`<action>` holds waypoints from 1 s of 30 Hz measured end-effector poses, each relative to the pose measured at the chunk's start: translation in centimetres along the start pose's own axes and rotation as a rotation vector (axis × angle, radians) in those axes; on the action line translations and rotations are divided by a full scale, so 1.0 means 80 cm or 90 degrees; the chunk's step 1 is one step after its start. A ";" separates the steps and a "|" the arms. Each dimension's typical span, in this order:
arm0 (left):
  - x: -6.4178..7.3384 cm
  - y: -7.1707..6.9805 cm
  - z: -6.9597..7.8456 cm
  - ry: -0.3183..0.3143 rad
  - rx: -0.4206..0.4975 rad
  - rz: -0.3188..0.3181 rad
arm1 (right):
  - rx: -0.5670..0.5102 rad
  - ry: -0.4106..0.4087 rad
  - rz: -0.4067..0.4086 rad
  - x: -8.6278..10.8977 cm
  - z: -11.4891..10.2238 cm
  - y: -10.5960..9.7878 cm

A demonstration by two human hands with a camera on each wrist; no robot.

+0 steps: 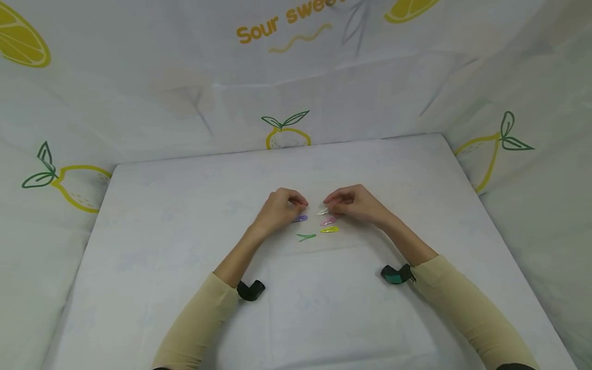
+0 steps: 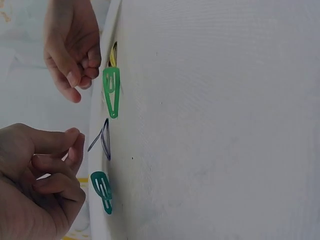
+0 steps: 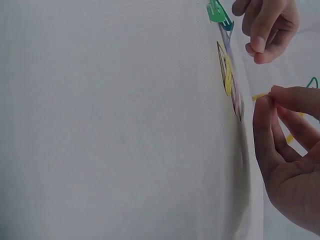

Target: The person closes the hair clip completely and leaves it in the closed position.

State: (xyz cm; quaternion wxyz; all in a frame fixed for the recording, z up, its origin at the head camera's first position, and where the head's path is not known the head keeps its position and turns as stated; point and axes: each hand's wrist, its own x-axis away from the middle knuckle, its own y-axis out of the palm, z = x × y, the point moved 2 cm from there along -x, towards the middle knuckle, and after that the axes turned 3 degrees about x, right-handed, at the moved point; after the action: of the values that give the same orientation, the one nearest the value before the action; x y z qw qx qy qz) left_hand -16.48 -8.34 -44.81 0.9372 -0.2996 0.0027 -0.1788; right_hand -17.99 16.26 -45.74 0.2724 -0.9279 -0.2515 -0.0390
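Observation:
My left hand (image 1: 283, 208) hovers beside a purple snap hair clip (image 1: 300, 218), fingers loosely bent, thumb and index tips close together with nothing visible between them. Opposite it, my right hand (image 1: 353, 203) overlaps the end of a white snap clip (image 1: 322, 211) in the head view. The right wrist view shows the right hand (image 3: 292, 155) with its thumb and index tips meeting, above the row of clips. Nearer the body lie a pink clip (image 1: 328, 221), a yellow clip (image 1: 329, 229) and a green clip (image 1: 306, 237). A darker green clip (image 2: 102, 192) shows beside the left hand in its wrist view.
The clips lie on a white cloth-covered table (image 1: 185, 216). White curtains (image 1: 162, 108) with lemon prints enclose its back and sides. A black device (image 1: 251, 290) sits at the left wrist and another black device (image 1: 396, 275) at the right.

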 end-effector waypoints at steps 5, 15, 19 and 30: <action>0.002 -0.008 -0.003 -0.019 0.007 -0.015 | -0.009 -0.013 -0.012 -0.002 -0.005 0.004; 0.004 -0.013 -0.014 -0.027 -0.003 -0.019 | -0.038 -0.032 -0.038 -0.008 -0.018 0.014; 0.006 -0.015 -0.014 -0.035 -0.008 -0.015 | -0.049 -0.026 -0.056 -0.011 -0.024 0.019; 0.012 -0.027 -0.019 -0.046 -0.016 -0.057 | -0.073 0.014 -0.076 -0.021 -0.033 0.036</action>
State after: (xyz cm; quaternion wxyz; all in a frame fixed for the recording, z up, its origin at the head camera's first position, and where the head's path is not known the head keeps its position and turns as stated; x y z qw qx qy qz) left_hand -16.45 -11.19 -44.77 0.9240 -0.3170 -0.0421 -0.2095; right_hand -17.86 12.08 -45.24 0.2184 -0.9250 -0.3004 -0.0797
